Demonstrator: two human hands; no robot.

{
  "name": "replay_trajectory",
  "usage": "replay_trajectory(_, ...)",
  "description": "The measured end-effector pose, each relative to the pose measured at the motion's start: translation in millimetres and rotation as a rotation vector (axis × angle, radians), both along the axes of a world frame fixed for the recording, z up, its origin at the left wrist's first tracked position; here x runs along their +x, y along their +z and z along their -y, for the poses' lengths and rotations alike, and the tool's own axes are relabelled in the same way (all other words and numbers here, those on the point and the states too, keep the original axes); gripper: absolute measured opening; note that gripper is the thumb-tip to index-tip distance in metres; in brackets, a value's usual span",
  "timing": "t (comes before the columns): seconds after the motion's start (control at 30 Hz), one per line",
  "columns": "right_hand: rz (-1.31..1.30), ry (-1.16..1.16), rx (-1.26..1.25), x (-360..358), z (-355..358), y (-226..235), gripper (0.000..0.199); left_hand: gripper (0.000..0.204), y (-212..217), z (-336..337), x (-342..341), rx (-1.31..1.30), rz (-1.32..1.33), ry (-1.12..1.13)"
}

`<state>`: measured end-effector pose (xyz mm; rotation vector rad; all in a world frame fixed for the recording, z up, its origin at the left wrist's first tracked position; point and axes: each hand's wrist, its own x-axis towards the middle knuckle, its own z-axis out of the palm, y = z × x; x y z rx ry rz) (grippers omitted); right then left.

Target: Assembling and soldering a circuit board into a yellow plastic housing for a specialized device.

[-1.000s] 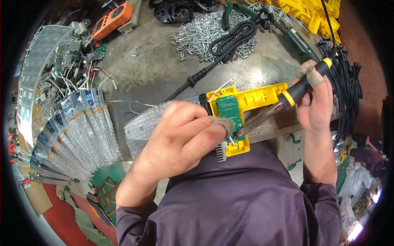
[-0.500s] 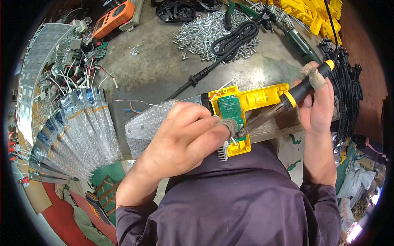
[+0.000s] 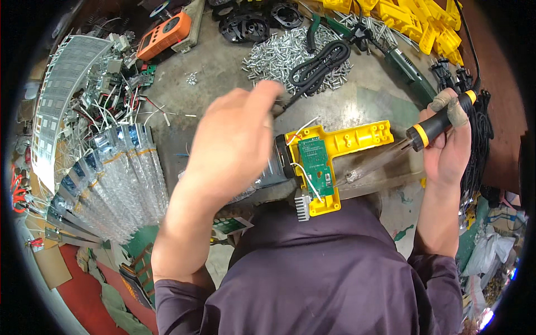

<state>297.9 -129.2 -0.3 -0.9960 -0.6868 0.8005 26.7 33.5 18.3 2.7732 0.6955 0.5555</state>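
Note:
My right hand point(image 3: 446, 151) grips a soldering iron point(image 3: 432, 127) by its black and yellow handle. Its blurred metal shaft slants down toward the board's right side. A yellow plastic housing half point(image 3: 357, 139) lies at the table's near edge, with a green circuit board point(image 3: 314, 159) seated in it. White wires run over the board, and a finned metal heat sink point(image 3: 302, 205) sits at its lower left corner. My left hand point(image 3: 231, 142) is smeared by motion above the table, left of the housing. Its fingers are close to the black power cord point(image 3: 312, 78); whether they touch it is unclear.
Silver screws point(image 3: 273, 58) are heaped at the back beside a dark green power tool point(image 3: 410, 72). Bubble-wrapped parts point(image 3: 123, 190) fan out at left, below an orange meter point(image 3: 164, 36). Yellow housings point(image 3: 413, 22) are piled at back right, black cables point(image 3: 474, 128) at right.
My left hand has left the circuit board and moved up and left toward the cord. My right hand has drawn the soldering iron back to the right, off the board.

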Motion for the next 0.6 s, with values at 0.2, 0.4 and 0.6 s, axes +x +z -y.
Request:
replay_trajectory(0.2, 0.001, 0.011, 0.042, 3.8, 6.1, 5.8, 0.028, 0.033, -3.7, 5.6, 32.6, -0.436, -0.096, -0.033)
replay_trajectory(0.4, 0.007, -0.016, 0.056, 3.1, 9.8, 3.8, 0.028, 0.032, -23.7, 12.5, 11.7, -0.769, 0.276, 0.056)
replay_trajectory(0.6, 0.016, 0.007, 0.039, 3.3, 4.0, -0.7, 0.025, 0.034, -35.7, 34.6, -12.3, -0.435, 0.417, -0.233)
